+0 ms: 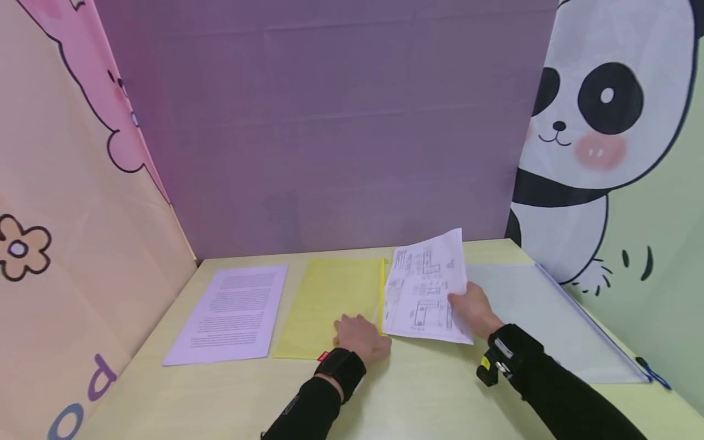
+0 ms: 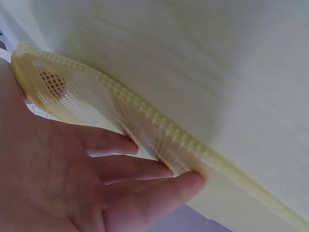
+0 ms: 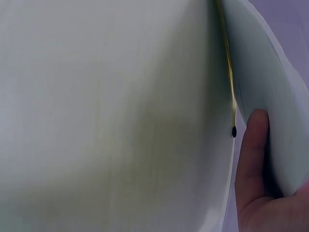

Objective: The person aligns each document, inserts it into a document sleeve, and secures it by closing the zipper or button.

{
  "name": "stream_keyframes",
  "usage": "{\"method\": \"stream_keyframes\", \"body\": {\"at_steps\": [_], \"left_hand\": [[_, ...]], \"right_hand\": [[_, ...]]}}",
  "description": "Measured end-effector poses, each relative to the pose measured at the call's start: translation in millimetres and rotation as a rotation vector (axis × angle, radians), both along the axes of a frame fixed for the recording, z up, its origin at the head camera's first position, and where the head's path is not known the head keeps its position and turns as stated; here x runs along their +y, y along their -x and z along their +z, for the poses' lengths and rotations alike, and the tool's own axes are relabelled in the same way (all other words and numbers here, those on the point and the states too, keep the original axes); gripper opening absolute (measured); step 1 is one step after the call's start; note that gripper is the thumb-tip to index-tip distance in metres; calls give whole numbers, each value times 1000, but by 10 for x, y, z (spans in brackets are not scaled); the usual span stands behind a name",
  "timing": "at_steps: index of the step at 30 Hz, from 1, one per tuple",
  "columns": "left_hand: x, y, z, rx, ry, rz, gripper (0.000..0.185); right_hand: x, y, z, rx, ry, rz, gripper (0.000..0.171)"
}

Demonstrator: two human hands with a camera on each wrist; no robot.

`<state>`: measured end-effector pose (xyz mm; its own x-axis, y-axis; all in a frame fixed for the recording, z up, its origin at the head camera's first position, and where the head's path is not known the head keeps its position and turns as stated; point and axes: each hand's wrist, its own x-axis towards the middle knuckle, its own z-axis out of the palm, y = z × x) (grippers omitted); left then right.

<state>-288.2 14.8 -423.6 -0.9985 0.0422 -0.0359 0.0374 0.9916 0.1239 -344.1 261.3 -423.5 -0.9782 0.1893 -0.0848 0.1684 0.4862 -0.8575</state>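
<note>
A yellow mesh zipper pouch [image 1: 324, 293] lies flat in the middle of the table. At its lower right corner my left hand [image 1: 360, 338] grips the edge; the left wrist view shows the fingers against the mesh [image 2: 53, 84] beside the ribbed zipper edge [image 2: 154, 116]. My right hand [image 1: 475, 310] pinches printed paper with technical drawings [image 1: 426, 293] by its right side. The paper is raised and tilted, its left side right at the pouch's right edge. In the right wrist view the paper [image 3: 285, 111] bends beside the right hand [image 3: 258, 193].
On the left lies a printed text sheet [image 1: 233, 315]. A larger whitish pouch [image 1: 550, 324] with a blue pull cord [image 1: 654, 374] is on the right, partly behind my right arm. A purple panel [image 1: 341, 134] stands along the table's back, with decorated walls on both sides.
</note>
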Motion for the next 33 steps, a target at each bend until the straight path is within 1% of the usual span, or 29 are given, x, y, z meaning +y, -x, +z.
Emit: {"method": "stream_keyframes", "body": {"at_steps": [5, 10, 14, 20, 23, 28, 33], "left_hand": [[3, 3, -4, 8, 63, -31, 60], [-9, 20, -4, -12, 46, -45, 57], [-16, 23, 4, -15, 39, -47, 55], [-17, 14, 16, -5, 114, -68, 54], [-10, 13, 15, -7, 130, -63, 54], [2, 7, 15, -10, 110, -42, 55], [6, 11, 0, -5, 122, -45, 56]], "right_hand": [[21, -39, -21, -37, -14, 28, 52], [39, -113, 15, -32, 7, 74, 53], [58, -127, 26, -20, 11, 91, 52], [108, -137, -3, -14, 15, 121, 52], [131, -155, -8, -21, 27, 134, 51], [161, -183, -6, -34, 48, 143, 49], [172, -209, 9, -71, 72, 137, 49]]}}
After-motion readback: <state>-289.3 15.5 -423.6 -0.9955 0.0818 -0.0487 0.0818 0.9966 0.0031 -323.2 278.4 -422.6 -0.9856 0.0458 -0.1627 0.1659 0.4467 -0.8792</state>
